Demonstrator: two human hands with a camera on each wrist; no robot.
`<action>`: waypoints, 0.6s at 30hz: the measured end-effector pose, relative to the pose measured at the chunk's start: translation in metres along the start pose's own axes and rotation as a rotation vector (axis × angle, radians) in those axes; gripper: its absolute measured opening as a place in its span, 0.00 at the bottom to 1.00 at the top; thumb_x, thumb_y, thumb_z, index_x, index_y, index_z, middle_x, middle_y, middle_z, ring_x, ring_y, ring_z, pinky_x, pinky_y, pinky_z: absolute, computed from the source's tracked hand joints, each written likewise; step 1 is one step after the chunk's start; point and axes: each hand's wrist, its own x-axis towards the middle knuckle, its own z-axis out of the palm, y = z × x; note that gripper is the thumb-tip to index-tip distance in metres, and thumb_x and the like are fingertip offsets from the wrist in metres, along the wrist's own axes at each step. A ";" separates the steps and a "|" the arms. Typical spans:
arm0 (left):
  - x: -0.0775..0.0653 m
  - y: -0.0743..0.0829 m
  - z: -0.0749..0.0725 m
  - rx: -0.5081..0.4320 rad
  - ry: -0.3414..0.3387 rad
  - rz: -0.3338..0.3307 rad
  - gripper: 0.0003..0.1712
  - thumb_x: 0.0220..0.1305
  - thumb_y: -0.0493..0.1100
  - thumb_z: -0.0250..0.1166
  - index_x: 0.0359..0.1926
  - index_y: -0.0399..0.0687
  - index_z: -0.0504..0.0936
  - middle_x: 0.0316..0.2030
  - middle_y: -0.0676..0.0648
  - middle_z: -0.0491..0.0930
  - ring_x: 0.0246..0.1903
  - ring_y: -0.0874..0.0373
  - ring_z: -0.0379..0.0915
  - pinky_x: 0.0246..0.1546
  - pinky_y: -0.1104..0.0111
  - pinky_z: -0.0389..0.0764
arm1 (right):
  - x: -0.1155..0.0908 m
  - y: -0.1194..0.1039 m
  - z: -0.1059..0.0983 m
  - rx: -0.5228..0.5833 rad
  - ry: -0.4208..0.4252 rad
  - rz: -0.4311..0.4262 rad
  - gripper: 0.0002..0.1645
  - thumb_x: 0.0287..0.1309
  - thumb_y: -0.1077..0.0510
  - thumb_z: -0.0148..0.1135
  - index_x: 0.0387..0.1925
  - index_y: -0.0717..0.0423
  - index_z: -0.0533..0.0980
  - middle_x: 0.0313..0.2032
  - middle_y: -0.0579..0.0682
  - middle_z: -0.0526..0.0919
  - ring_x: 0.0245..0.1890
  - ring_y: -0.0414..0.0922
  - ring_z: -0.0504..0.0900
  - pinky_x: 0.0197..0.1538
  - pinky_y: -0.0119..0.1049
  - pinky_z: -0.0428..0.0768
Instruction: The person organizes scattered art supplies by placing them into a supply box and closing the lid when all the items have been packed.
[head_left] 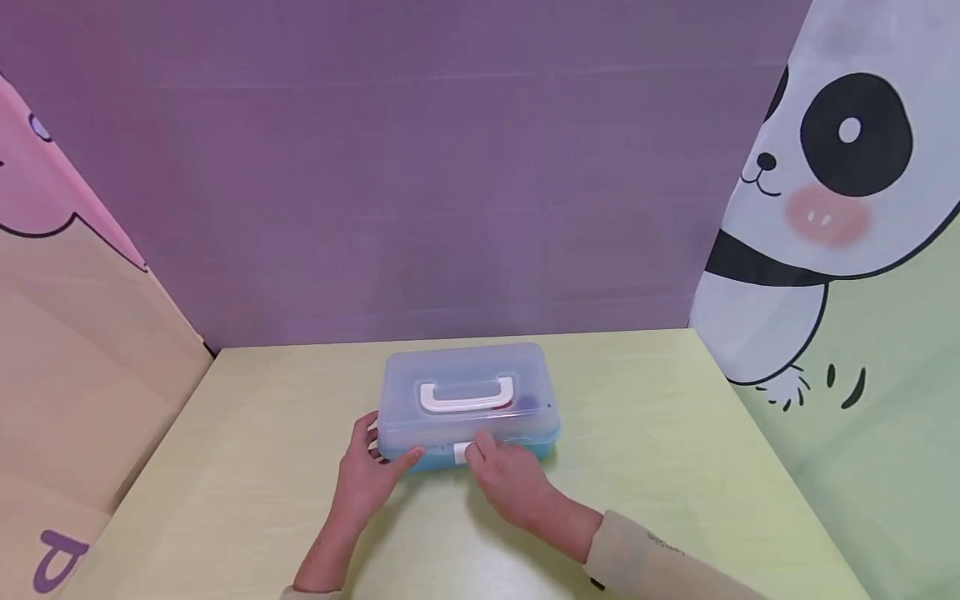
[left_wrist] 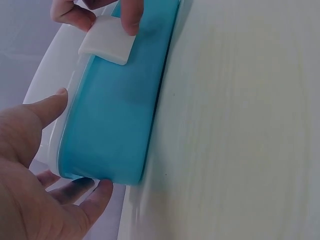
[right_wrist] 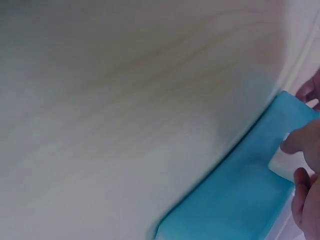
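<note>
A plastic storage box (head_left: 465,400) with a blue base (left_wrist: 115,115), a cloudy see-through lid and a white carry handle (head_left: 467,405) stands on the table, lid down. At its front left corner, my left hand (head_left: 367,479) grips the box, thumb on the front edge and fingers along the left end. My right hand (head_left: 510,479) is at the middle of the front. Its thumb and fingers pinch the white latch (left_wrist: 109,39), which covers the seam between lid and base. Through the lid, a reddish patch shows dimly near the handle.
The pale yellow tabletop (head_left: 675,467) runs around the box, with a purple backdrop (head_left: 450,167) behind its far edge. A printed panda panel (head_left: 840,250) rises on the right and a pink and beige one (head_left: 82,333) on the left.
</note>
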 end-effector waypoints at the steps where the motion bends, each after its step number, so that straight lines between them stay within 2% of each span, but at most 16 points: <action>1: 0.000 0.000 0.000 0.002 0.000 0.001 0.51 0.51 0.53 0.76 0.70 0.49 0.57 0.60 0.37 0.69 0.51 0.43 0.74 0.51 0.54 0.76 | 0.000 0.000 -0.001 0.007 -0.007 0.005 0.11 0.47 0.66 0.63 0.27 0.56 0.67 0.26 0.47 0.62 0.13 0.39 0.64 0.13 0.28 0.60; 6: 0.001 0.002 -0.001 0.002 -0.012 0.012 0.52 0.52 0.54 0.76 0.71 0.49 0.56 0.61 0.38 0.69 0.51 0.43 0.73 0.51 0.54 0.76 | 0.003 0.000 -0.015 0.106 -0.045 0.069 0.15 0.52 0.55 0.68 0.26 0.54 0.69 0.25 0.46 0.64 0.13 0.39 0.65 0.13 0.29 0.60; 9: 0.001 0.001 -0.001 0.008 -0.026 0.013 0.53 0.53 0.55 0.75 0.72 0.49 0.55 0.61 0.38 0.68 0.51 0.44 0.72 0.52 0.54 0.76 | 0.004 0.001 -0.023 0.156 -0.032 0.101 0.16 0.51 0.52 0.70 0.25 0.52 0.69 0.24 0.45 0.65 0.16 0.41 0.68 0.14 0.31 0.62; 14: 0.001 -0.004 0.001 0.067 -0.037 0.023 0.55 0.54 0.62 0.71 0.73 0.50 0.51 0.65 0.38 0.64 0.54 0.41 0.71 0.52 0.51 0.75 | 0.004 0.002 -0.038 0.209 0.064 0.132 0.13 0.50 0.52 0.70 0.25 0.50 0.72 0.21 0.42 0.66 0.18 0.42 0.70 0.16 0.31 0.64; 18: 0.000 -0.005 0.002 0.118 -0.022 0.082 0.54 0.56 0.61 0.71 0.74 0.48 0.51 0.67 0.41 0.62 0.59 0.42 0.67 0.56 0.50 0.71 | 0.004 0.007 -0.055 0.227 0.142 0.174 0.10 0.49 0.52 0.70 0.29 0.49 0.76 0.22 0.40 0.71 0.21 0.41 0.73 0.17 0.31 0.67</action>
